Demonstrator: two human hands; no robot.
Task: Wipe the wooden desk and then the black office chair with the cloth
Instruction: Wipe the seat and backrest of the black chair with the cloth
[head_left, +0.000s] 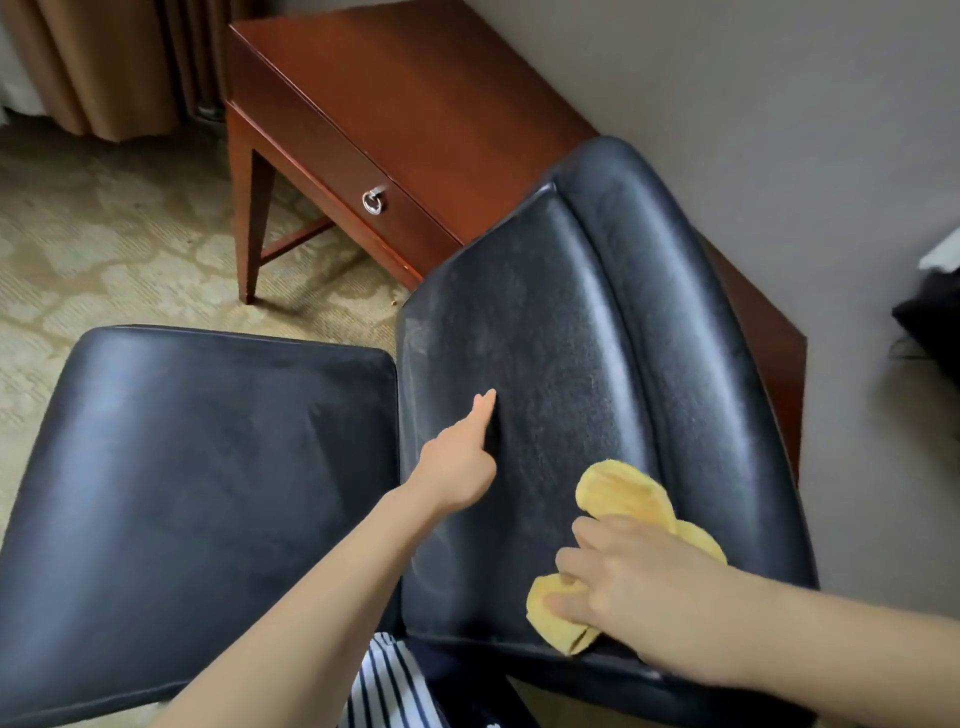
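Chair (545, 332) backrest lies under both hands, its long axis running from the near edge by the R hand up and away toward the desk (415, 104) and wall; seat (208, 457) sits left of the L hand. R hand (639, 587) is closed round a bunched yellow cloth (623, 493), pressing it flat on the backrest's near end. L hand (460, 462) holds nothing: index finger out, tip touching the backrest, other fingers curled. Desk stands beyond both hands, drawer ring-pull (373, 201) facing left. No readable writing or labels.
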